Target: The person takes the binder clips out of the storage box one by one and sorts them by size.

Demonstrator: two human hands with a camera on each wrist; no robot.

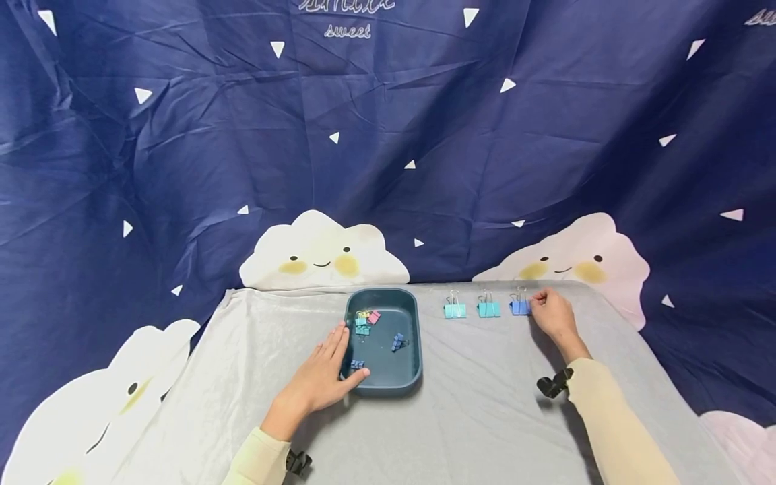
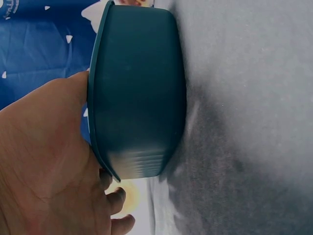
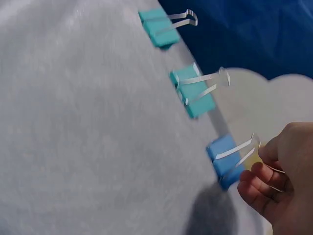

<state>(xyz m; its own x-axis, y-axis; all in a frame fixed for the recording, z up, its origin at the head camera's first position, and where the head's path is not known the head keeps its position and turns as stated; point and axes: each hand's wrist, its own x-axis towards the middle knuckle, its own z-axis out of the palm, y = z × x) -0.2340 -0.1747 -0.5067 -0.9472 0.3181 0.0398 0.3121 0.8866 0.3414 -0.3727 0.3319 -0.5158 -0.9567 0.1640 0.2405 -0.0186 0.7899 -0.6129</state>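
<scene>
The fingertips of the right hand (image 1: 553, 315) are partly hidden in the head view; the right wrist view shows them curled beside the blue metal binder clip with silver wire handles (image 3: 225, 162), yet whether they pinch anything cannot be told. In the left wrist view, the outer wall of the dark teal rounded rectangular tray (image 1: 388, 389) hides its contents, and its top is cut off. The far table edge runs just behind the blue clip and two turquoise metal binder clips (image 1: 488, 309), lined up to its left; grey velvety cloth (image 1: 461, 377) stretches between tray and row. The left hand (image 1: 321, 372) rests with extended fingers along the tray's left rim, thumb over the near-left corner, close to small multicoloured binder clips (image 1: 362, 330) inside.
</scene>
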